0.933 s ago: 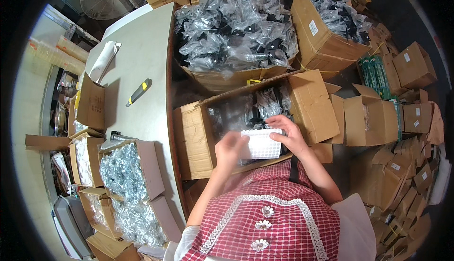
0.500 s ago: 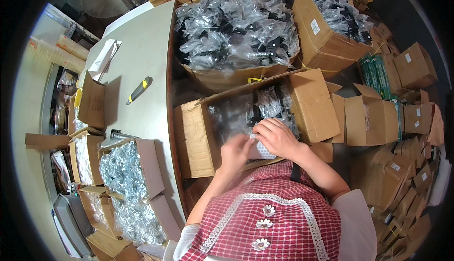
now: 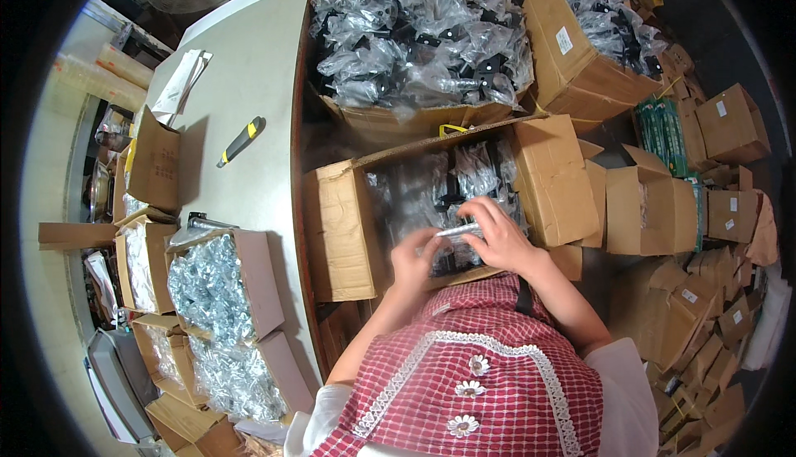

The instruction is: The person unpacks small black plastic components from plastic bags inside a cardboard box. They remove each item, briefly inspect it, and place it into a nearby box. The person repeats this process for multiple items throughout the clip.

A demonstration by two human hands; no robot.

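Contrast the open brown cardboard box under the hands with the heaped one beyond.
The open brown cardboard box is filled below its rim; the heaped brown cardboard box, above its rim. The open box sits beneath the left hand and right hand; the heaped box stands beyond. Both hold bagged black parts.

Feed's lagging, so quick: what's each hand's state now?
Left hand: closed, pinching the left end of a pale sheet.
Right hand: holding its right end.
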